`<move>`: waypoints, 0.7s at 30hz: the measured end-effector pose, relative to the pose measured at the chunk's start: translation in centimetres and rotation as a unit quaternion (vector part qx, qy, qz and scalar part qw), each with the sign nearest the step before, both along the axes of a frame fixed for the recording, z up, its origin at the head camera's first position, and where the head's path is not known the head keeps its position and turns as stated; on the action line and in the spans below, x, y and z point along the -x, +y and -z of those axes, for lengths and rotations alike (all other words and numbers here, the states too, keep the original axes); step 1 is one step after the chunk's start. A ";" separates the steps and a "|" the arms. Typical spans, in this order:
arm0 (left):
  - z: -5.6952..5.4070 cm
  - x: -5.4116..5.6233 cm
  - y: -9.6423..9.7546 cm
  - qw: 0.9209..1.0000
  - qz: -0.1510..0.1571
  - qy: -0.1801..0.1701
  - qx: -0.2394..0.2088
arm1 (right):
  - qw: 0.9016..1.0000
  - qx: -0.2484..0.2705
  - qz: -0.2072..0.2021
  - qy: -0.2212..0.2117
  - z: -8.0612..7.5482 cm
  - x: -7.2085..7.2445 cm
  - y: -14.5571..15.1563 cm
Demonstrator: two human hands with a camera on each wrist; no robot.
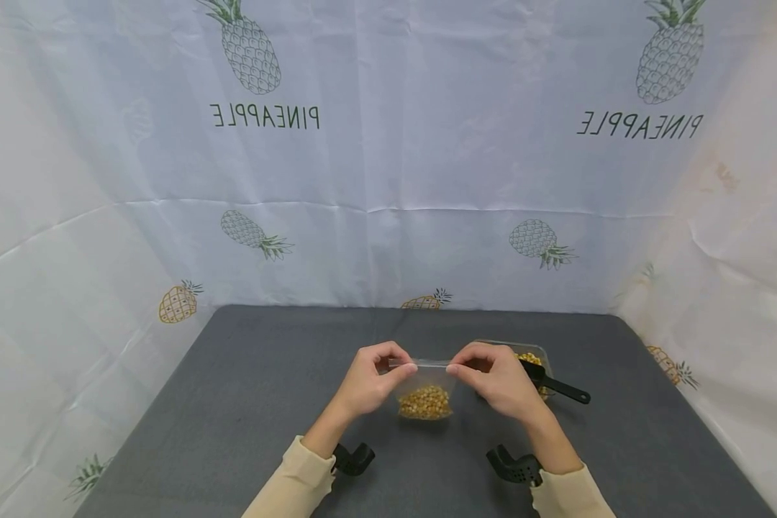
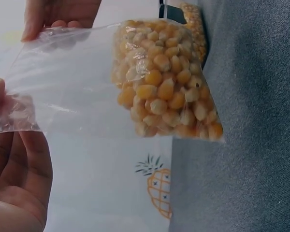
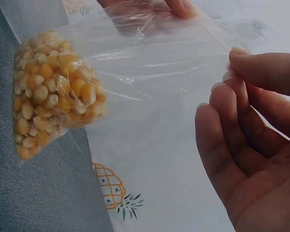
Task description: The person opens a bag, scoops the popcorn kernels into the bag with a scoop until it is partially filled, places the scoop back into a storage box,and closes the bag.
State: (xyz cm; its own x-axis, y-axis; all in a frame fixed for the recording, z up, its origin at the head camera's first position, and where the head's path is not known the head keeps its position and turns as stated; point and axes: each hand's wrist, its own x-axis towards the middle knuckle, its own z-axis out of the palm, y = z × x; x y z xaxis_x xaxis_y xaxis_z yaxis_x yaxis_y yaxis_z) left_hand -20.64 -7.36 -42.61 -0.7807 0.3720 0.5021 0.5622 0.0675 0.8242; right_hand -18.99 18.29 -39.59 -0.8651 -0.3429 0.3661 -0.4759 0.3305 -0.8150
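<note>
A clear zip bag (image 1: 425, 401) hangs upright between both hands, with yellow corn kernels (image 2: 166, 82) filling its lower part. My left hand (image 1: 370, 380) pinches the top edge near its left corner, thumb on the near side. On the other corner, my right hand (image 1: 497, 379) pinches the same edge between thumb and fingers. The top strip is drawn fairly straight between the two thumbs. In the right wrist view the kernels (image 3: 53, 92) bunch at the bag's bottom, while its upper part is see-through.
Behind my right hand stands a clear container (image 1: 539, 350) of corn kernels, partly hidden by that hand. A black scoop (image 1: 566, 391) lies across it, handle pointing right. The grey table (image 1: 265, 374) ends at a pineapple-print curtain (image 1: 388, 252).
</note>
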 end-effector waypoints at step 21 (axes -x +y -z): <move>0.1 0.6 -1.1 0.999 0.023 -0.001 -0.034 | 0.999 0.030 -0.004 0.012 0.0 0.1 0.1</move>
